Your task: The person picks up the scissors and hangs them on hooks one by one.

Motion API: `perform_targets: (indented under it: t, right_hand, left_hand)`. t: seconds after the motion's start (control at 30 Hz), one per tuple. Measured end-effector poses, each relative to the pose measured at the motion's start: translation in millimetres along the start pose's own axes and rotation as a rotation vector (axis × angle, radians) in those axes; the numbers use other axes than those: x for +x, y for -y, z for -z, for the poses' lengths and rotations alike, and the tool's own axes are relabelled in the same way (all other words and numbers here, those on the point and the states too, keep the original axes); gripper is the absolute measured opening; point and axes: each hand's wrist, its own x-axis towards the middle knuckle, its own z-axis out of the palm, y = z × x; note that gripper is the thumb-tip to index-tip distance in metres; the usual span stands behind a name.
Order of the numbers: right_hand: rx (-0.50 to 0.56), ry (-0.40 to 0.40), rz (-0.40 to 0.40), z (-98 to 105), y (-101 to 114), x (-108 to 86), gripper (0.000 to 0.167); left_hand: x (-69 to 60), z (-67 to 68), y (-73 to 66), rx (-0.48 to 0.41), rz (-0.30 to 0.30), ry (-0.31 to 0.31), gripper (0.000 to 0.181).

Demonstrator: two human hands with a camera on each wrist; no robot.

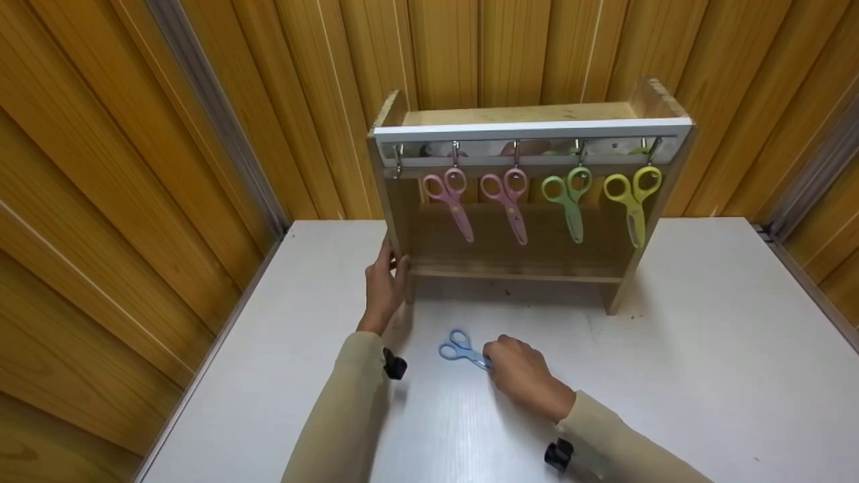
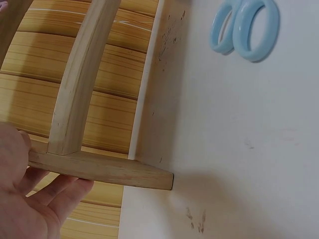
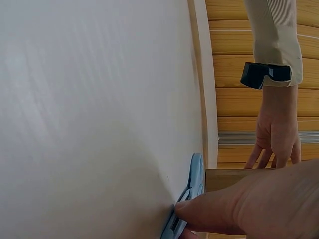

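Note:
A pair of blue scissors is low over or on the white tabletop, its handle loops pointing left. My right hand pinches it by the blade end; in the right wrist view the thumb presses on the blue scissors. My left hand grips the left side panel of a wooden rack, fingers on the outer side of the panel. Along the rack's metal hook strip hang two pink scissors, green scissors and yellow scissors. The leftmost hook holds nothing.
The rack stands toward the back of the white table. Wood-patterned walls rise behind and at both sides, with a metal rail at the left corner. Some dark marks show on the tabletop beneath the rack.

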Motion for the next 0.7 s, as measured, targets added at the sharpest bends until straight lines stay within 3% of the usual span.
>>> perform_targets:
  t: [0.47,0.7]
  right_hand:
    - [0.010,0.004,0.015,-0.1,-1.2,0.7,0.017]
    - [0.019,0.042,-0.021,1.6,-1.4,2.2,0.018]
  left_hand:
    - [2.0,0.2,-2.8,-0.005,0.112,0.037,0.064]
    - [1.1,0.5,-3.4,0.004,0.093,0.029,0.061]
